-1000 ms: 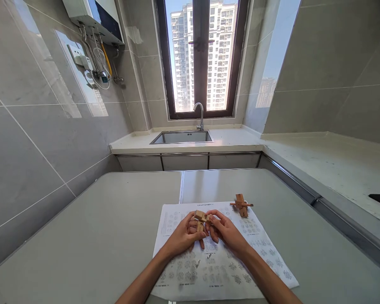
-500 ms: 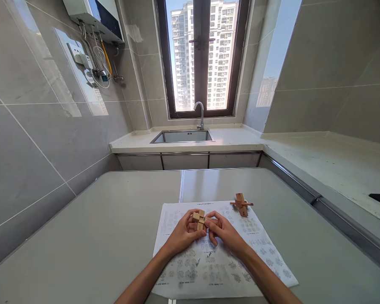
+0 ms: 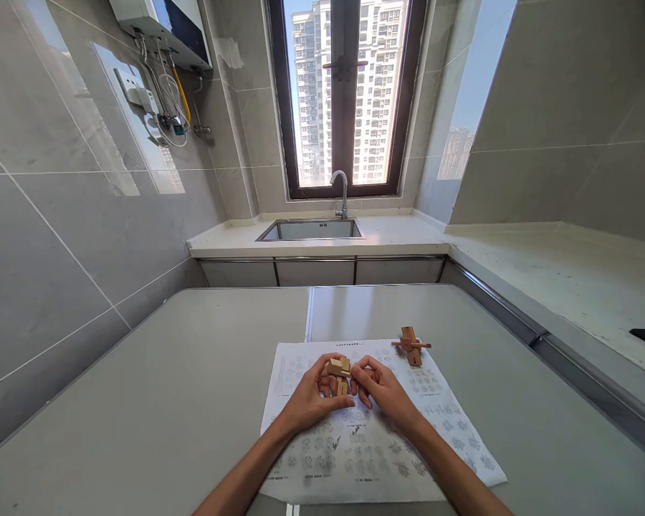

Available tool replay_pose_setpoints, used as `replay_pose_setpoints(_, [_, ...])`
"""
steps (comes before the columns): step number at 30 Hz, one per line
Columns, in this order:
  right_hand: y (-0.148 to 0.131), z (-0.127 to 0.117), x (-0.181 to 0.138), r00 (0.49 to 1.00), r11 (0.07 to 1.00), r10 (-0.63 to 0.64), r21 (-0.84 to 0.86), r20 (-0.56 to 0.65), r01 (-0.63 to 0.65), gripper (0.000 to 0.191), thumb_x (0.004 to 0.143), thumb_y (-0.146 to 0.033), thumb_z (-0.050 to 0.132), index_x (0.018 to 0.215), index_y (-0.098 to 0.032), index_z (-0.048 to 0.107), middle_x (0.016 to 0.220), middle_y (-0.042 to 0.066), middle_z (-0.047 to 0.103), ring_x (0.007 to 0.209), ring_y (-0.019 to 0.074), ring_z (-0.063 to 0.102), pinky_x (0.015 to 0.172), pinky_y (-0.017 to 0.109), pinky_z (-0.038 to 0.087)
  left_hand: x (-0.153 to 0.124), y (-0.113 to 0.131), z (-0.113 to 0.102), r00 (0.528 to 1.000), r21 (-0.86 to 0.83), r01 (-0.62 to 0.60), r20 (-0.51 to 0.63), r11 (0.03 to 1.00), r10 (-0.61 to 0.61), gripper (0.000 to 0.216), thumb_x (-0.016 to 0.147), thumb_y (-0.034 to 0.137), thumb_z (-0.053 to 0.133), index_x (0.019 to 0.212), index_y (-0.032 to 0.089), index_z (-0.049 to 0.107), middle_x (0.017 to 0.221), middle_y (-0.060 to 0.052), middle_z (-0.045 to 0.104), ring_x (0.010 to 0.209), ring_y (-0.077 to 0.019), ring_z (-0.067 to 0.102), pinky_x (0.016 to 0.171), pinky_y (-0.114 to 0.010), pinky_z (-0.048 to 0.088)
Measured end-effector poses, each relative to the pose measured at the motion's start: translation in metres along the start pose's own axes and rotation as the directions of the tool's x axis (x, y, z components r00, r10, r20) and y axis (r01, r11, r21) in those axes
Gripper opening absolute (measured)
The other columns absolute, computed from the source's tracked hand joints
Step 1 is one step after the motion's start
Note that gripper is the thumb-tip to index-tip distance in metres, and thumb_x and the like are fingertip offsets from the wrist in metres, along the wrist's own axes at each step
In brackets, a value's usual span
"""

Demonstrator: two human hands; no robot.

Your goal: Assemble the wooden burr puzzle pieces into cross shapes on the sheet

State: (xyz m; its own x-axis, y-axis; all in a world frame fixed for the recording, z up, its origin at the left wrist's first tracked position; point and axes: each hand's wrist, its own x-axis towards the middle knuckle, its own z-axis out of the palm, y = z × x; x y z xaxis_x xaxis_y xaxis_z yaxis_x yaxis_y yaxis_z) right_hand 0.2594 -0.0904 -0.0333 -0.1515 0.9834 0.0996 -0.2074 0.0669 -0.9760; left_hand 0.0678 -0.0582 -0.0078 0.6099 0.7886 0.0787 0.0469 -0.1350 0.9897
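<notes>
Both hands meet over a printed instruction sheet (image 3: 376,459) on the grey table (image 3: 166,401). Between them is a small wooden interlocking puzzle (image 3: 340,374) made of light blocks. My left hand (image 3: 312,398) grips its left side, fingers curled around the blocks. My right hand (image 3: 387,393) pinches its right side with fingertips. A second wooden puzzle (image 3: 411,346), cross-shaped with a thin reddish stick through it, stands on the sheet's far right corner, untouched.
Beyond the table a counter holds a steel sink (image 3: 312,230) with a tap (image 3: 342,192) under a window. A second counter (image 3: 559,279) runs along the right. A water heater with pipes (image 3: 164,43) hangs on the left tiled wall.
The puzzle has been turned slightly in my hands and both hands have shifted a little; the cross-shaped puzzle has stayed put.
</notes>
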Motion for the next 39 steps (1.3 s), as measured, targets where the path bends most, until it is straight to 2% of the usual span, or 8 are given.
replay_pose_setpoints(4, [0.000, 0.000, 0.000, 1.000, 0.999, -0.003, -0.039, -0.005, 0.003, 0.047, 0.090, -0.068, 0.063, 0.085, -0.022, 0.054, 0.068, -0.002, 0.066, 0.045, 0.0098, 0.044, 0.049, 0.026, 0.033, 0.000, 0.000, 0.002, 0.999, 0.017, -0.037, -0.007, 0.999, 0.037, 0.055, 0.082, 0.041, 0.082, 0.126, 0.021, 0.057, 0.093, -0.005, 0.069, 0.075, -0.0155, 0.058, 0.067, -0.026, 0.041])
replay_pose_setpoints(7, [0.002, 0.001, 0.000, 1.000, 0.999, -0.005, -0.042, 0.009, 0.006, 0.047, 0.089, -0.069, 0.063, 0.083, -0.023, 0.054, 0.068, -0.002, 0.066, 0.045, 0.0097, 0.043, 0.049, 0.026, 0.033, 0.000, -0.001, 0.004, 0.999, 0.015, -0.032, -0.042, 0.999, 0.033, 0.037, 0.097, 0.051, 0.060, 0.117, 0.019, 0.058, 0.082, -0.003, 0.068, 0.067, -0.0146, 0.055, 0.063, -0.026, 0.041])
replay_pose_setpoints(10, [0.004, 0.004, 0.000, 0.999, 1.000, 0.002, -0.030, 0.041, -0.001, 0.047, 0.088, -0.069, 0.063, 0.085, -0.023, 0.054, 0.068, -0.002, 0.065, 0.045, 0.0102, 0.046, 0.049, 0.026, 0.035, 0.000, 0.000, 0.005, 0.996, 0.064, -0.025, -0.086, 0.998, 0.030, 0.035, 0.103, 0.053, 0.047, 0.108, 0.020, 0.058, 0.075, -0.002, 0.068, 0.062, -0.0147, 0.053, 0.060, -0.026, 0.039])
replay_pose_setpoints(16, [0.003, 0.008, -0.002, 0.996, 0.999, -0.002, -0.052, 0.090, 0.007, 0.044, 0.093, -0.067, 0.058, 0.097, -0.023, 0.055, 0.068, -0.004, 0.063, 0.047, 0.0111, 0.049, 0.050, 0.026, 0.039, -0.002, 0.005, 0.007, 0.993, 0.097, -0.066, -0.095, 0.993, 0.075, 0.031, 0.103, 0.050, 0.047, 0.107, 0.021, 0.057, 0.073, -0.001, 0.068, 0.066, -0.0176, 0.059, 0.066, -0.028, 0.042])
replay_pose_setpoints(30, [-0.003, 0.008, -0.007, 0.985, 0.994, -0.027, -0.102, 0.173, 0.045, 0.038, 0.099, -0.061, 0.051, 0.100, -0.023, 0.052, 0.069, -0.005, 0.058, 0.052, 0.0112, 0.046, 0.055, 0.027, 0.038, -0.002, -0.001, 0.008, 0.994, 0.100, -0.086, -0.064, 0.991, 0.093, 0.031, 0.104, 0.049, 0.046, 0.105, 0.020, 0.058, 0.073, -0.002, 0.070, 0.070, -0.0196, 0.065, 0.070, -0.029, 0.045])
replay_pose_setpoints(35, [-0.004, 0.010, -0.008, 0.989, 0.987, -0.057, -0.144, 0.135, 0.077, 0.035, 0.101, -0.058, 0.051, 0.097, -0.023, 0.052, 0.065, -0.007, 0.052, 0.055, 0.0117, 0.041, 0.055, 0.026, 0.033, -0.002, 0.001, 0.009, 0.992, 0.095, -0.102, -0.061, 0.990, 0.108, 0.029, 0.105, 0.048, 0.044, 0.105, 0.021, 0.056, 0.072, 0.000, 0.069, 0.069, -0.0190, 0.066, 0.068, -0.029, 0.047])
replay_pose_setpoints(39, [0.001, 0.012, -0.007, 0.990, 0.978, -0.095, -0.173, 0.106, 0.113, 0.034, 0.102, -0.056, 0.050, 0.096, -0.023, 0.052, 0.070, -0.005, 0.056, 0.057, 0.0120, 0.041, 0.055, 0.027, 0.033, 0.000, -0.002, 0.009, 0.990, 0.114, -0.107, -0.079, 0.988, 0.116, 0.029, 0.105, 0.047, 0.044, 0.105, 0.021, 0.056, 0.072, 0.000, 0.068, 0.070, -0.0182, 0.065, 0.068, -0.028, 0.047])
